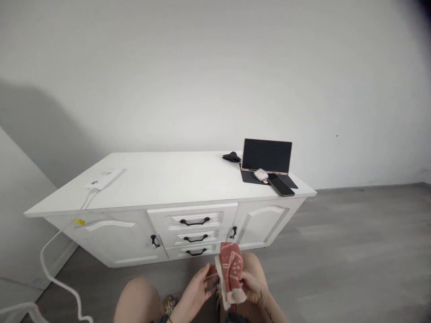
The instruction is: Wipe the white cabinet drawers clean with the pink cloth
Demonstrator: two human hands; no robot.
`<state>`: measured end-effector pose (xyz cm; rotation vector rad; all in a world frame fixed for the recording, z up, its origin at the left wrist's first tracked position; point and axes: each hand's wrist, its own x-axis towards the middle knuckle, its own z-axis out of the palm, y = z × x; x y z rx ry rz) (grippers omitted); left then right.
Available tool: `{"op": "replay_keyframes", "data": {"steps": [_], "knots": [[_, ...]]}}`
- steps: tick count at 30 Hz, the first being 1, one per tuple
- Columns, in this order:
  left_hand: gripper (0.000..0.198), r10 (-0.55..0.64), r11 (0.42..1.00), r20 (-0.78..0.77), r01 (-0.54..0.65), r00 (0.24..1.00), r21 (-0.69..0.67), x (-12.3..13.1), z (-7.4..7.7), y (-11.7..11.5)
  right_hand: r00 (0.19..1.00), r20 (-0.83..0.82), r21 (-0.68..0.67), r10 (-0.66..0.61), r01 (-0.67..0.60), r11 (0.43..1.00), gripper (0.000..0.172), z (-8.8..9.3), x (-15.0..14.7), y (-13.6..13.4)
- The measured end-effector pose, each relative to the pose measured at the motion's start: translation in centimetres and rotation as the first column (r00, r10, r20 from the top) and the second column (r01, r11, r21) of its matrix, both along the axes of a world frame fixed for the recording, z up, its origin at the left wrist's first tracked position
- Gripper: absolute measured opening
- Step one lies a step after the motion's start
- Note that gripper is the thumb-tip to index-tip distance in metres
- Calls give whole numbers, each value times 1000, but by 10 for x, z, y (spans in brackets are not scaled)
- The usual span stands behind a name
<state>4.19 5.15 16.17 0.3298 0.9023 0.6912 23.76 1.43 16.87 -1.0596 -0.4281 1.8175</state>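
A red and cream patterned cloth (231,269), soft and folded, hangs upright between my hands in front of my knees. My right hand (253,288) grips its right side, with the fingers partly hidden behind it. At the cloth's left edge is my left hand (199,289), its fingers bent and apart; a small reddish patch shows by the fingertips, and I cannot make out whether they touch it.
Ahead stands a white cabinet (168,179) with black-handled drawers and doors. On top are a white power strip (105,179) with a trailing cable (50,273), a dark-screened tablet (267,155), a phone (280,185), a small pale case (261,174) and a black item (231,157).
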Motion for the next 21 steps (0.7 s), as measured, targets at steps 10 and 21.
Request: {"op": "replay_keyframes", "data": {"steps": [10,21], "knots": [[51,443,776,-369,-144,817,614,-36,39,-71,994,-105,165,-34,51,985,19,36,-88,-23],[58,361,777,-380,-49,852,628,-43,69,-66,911,410,440,-42,-157,884,44,67,-85,-46]]}}
